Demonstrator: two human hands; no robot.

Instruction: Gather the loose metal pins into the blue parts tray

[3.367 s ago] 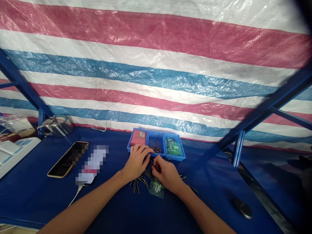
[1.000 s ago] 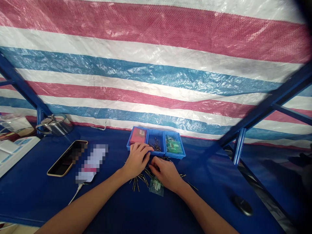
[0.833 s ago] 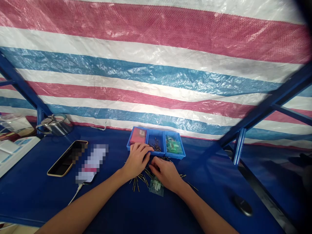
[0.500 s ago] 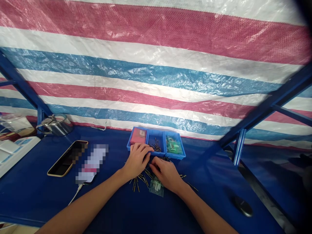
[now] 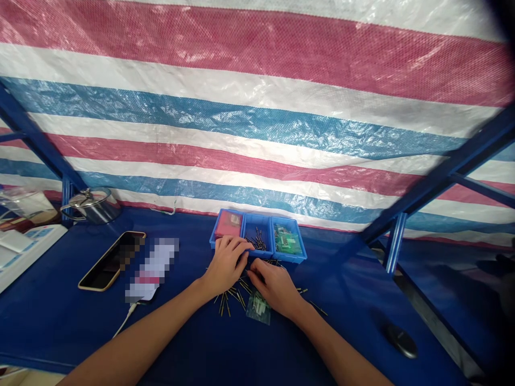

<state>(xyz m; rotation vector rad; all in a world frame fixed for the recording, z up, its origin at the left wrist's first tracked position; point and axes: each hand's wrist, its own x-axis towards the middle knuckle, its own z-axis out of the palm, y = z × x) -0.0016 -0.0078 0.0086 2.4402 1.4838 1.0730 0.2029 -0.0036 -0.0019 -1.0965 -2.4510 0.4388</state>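
Observation:
My left hand point(image 5: 225, 264) rests at the front edge of three joined blue bins point(image 5: 257, 251), its fingers curled over something I cannot make out. My right hand point(image 5: 272, 284) lies just to its right, fingers bent and pinched among several thin dark pins point(image 5: 233, 295) scattered on the blue table point(image 5: 60, 316). The left bin holds a red pad point(image 5: 228, 224), the middle bin more pins point(image 5: 257, 240), the right bin green parts point(image 5: 286, 239). A small clear bag of pale parts point(image 5: 258, 309) lies under my right wrist.
A phone point(image 5: 111, 261) and a blurred white item point(image 5: 152, 271) with a cable lie at the left. A steel pot point(image 5: 92, 205) and a white device point(image 5: 24, 252) stand further left. A dark mouse point(image 5: 399, 340) sits at right. Blue frame posts point(image 5: 393, 242) and a striped tarp point(image 5: 257, 107) stand behind.
Both hands stay almost in place; my right hand's fingers have shifted slightly left among the pins since the earliest frame.

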